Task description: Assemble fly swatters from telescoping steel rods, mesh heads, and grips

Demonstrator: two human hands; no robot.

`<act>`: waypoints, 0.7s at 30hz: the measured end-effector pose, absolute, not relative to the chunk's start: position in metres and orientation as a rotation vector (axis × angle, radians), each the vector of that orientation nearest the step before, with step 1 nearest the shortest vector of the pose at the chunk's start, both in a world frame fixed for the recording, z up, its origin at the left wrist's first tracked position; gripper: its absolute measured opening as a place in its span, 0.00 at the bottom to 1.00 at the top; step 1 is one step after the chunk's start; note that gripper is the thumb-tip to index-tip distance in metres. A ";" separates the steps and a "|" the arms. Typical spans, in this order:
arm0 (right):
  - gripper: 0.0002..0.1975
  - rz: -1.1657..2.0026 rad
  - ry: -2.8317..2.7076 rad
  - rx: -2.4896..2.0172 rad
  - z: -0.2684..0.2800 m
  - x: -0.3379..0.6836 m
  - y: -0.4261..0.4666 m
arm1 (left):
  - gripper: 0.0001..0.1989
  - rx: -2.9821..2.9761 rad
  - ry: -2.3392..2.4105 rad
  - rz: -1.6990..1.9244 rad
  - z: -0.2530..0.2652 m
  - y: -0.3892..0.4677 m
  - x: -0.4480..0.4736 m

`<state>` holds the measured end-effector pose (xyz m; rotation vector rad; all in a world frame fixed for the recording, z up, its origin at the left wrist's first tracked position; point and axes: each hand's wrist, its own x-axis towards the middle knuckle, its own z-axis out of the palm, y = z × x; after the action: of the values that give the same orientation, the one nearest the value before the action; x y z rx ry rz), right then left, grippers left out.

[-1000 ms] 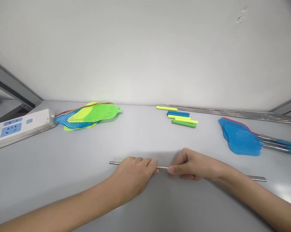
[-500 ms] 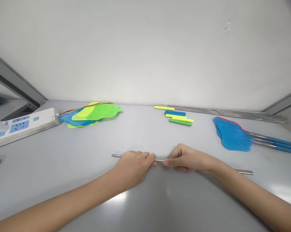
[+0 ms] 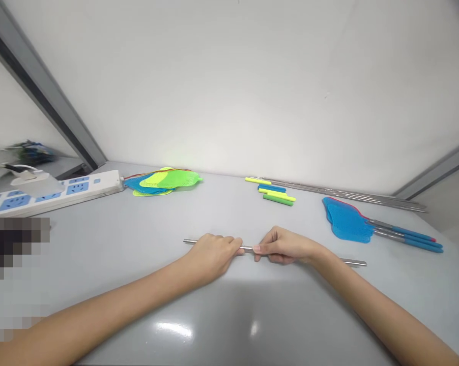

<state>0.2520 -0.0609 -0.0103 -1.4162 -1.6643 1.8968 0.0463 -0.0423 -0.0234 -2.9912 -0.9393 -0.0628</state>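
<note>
A thin silver metal tube (image 3: pixel 247 249) lies sideways across the front of the scene, held in both my hands. My left hand (image 3: pixel 214 256) is wrapped round it with the knuckles up, and a short end sticks out to the left. Close by on the right, my right hand (image 3: pixel 281 246) pinches the same tube between thumb and fingers. A short stretch of bare metal shows between the hands. The tube's far right end comes out beyond my right wrist; the part under that hand and wrist is hidden.
Green, yellow and blue fly swatter heads (image 3: pixel 179 179) lie piled at back left, beside a white power strip (image 3: pixel 103 184). Several coloured handle sleeves (image 3: pixel 277 199) and long metal rods (image 3: pixel 347 193) lie near the wall. Blue fly swatters (image 3: pixel 347 218) with handles rest at right.
The camera view has shifted and pulled back, so the table things look smaller. Both hands keep their hold on the tube, with little visible movement.
</note>
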 end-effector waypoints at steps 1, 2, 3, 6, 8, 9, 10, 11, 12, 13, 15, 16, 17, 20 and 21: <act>0.19 1.895 -1.668 -1.416 -0.011 0.252 -0.061 | 0.14 -2.986 -0.952 -0.071 -0.023 -0.043 0.046; 0.19 1.893 -1.673 -1.416 -0.011 0.251 -0.062 | 0.14 -2.987 -0.965 -0.082 -0.023 -0.043 0.045; 0.19 1.890 -1.679 -1.417 -0.011 0.251 -0.062 | 0.14 -2.993 -0.978 -0.095 -0.024 -0.043 0.045; 0.19 1.872 -1.694 -1.432 -0.010 0.251 -0.063 | 0.15 -3.037 -0.998 -0.153 -0.025 -0.042 0.044; 0.19 1.869 -1.702 -1.444 -0.010 0.250 -0.065 | 0.15 -3.073 -1.002 -0.195 -0.025 -0.041 0.043; 0.20 1.873 -1.707 -1.444 -0.010 0.250 -0.065 | 0.15 -3.087 -1.003 -0.212 -0.024 -0.041 0.042; 0.20 1.877 -1.709 -1.439 -0.010 0.250 -0.066 | 0.16 -3.103 -1.000 -0.223 -0.024 -0.040 0.042; 0.20 1.882 -1.710 -1.431 -0.010 0.250 -0.066 | 0.16 -3.115 -1.001 -0.231 -0.024 -0.040 0.041; 0.20 1.887 -1.709 -1.420 -0.010 0.250 -0.067 | 0.16 -3.126 -1.000 -0.237 -0.023 -0.039 0.041; 0.20 1.891 -1.707 -1.408 -0.010 0.250 -0.067 | 0.16 -3.136 -1.001 -0.239 -0.023 -0.039 0.041; 0.19 1.899 -1.705 -1.388 -0.010 0.251 -0.068 | 0.17 -3.150 -1.002 -0.239 -0.022 -0.038 0.040; 0.18 1.903 -1.708 -1.381 -0.010 0.251 -0.068 | 0.17 -3.154 -1.003 -0.238 -0.022 -0.038 0.040; 0.18 1.906 -1.713 -1.376 -0.010 0.252 -0.068 | 0.17 -3.155 -1.005 -0.239 -0.022 -0.038 0.040; 0.16 1.915 -1.722 -1.367 -0.009 0.253 -0.067 | 0.18 -3.169 -1.008 -0.242 -0.021 -0.038 0.040; 0.16 1.921 -1.725 -1.364 -0.009 0.253 -0.067 | 0.19 -3.181 -1.004 -0.240 -0.021 -0.038 0.040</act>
<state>0.2531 -0.0669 -0.0089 -1.3644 -1.7246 1.9210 0.0396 -0.0382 -0.0207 -3.1813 -1.0038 -0.2398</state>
